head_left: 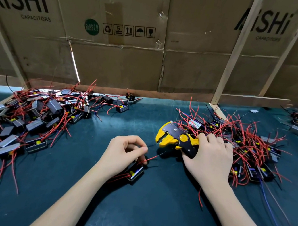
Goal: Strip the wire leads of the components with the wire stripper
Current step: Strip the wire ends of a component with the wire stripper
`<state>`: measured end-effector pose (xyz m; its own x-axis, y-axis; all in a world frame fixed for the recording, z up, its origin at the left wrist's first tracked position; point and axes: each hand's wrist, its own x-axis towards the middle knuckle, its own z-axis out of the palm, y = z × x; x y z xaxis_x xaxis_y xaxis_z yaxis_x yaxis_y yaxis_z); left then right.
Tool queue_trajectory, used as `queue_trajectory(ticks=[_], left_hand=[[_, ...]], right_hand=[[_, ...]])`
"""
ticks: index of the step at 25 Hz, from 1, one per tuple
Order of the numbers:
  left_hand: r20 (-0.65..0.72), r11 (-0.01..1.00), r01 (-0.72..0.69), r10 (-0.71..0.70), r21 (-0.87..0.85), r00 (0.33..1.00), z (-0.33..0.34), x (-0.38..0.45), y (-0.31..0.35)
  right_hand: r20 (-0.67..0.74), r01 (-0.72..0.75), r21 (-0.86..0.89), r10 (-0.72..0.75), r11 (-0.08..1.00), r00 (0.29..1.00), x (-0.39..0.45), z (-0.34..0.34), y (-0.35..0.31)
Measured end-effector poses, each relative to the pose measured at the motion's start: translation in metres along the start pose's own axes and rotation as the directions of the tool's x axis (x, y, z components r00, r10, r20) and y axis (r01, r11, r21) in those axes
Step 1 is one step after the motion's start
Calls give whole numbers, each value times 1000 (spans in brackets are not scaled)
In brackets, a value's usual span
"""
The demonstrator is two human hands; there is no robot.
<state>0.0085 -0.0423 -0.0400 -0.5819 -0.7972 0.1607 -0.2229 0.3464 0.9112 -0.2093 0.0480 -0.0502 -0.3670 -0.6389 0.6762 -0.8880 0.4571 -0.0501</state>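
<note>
Now, with your left hand (122, 154) pinching the thin black lead (152, 145) above the component (135, 172) on the desk (150, 208), and your right hand (209, 159) gripping the wire stripper (177, 138), feed only the tip squarely into its gaping mouth before squeezing.

A dark teal mat (130, 215) covers the desk. Along the desk's far edge stands a wall of flattened cardboard boxes (124, 61), printed "AiSHi CAPACITORS" at the left and right. Near the middle sit a green RoHS sticker (92, 27), a row of black handling symbols (128, 30) and a strip of brown tape (115, 22). Pale wooden slats (235, 54) lean across the cardboard at the right, another at the left. Two small white scraps (253, 111) lie near the desk's far right corner.
</note>
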Motion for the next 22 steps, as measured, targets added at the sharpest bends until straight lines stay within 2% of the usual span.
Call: queue_trajectory(ticks=[3, 8, 22], left_hand=[[4, 998, -32, 32, -62, 999, 2, -2, 4], [-6, 999, 10, -9, 50, 1000, 6, -2, 3], [-3, 995, 74, -74, 59, 997, 9, -1, 6]], right_hand=[[28, -2, -5, 2, 1000, 1000, 0, -1, -1], [4, -2, 38, 2, 999, 1000, -1, -1, -3], [7, 70, 15, -70, 997, 997, 1, -5, -8]])
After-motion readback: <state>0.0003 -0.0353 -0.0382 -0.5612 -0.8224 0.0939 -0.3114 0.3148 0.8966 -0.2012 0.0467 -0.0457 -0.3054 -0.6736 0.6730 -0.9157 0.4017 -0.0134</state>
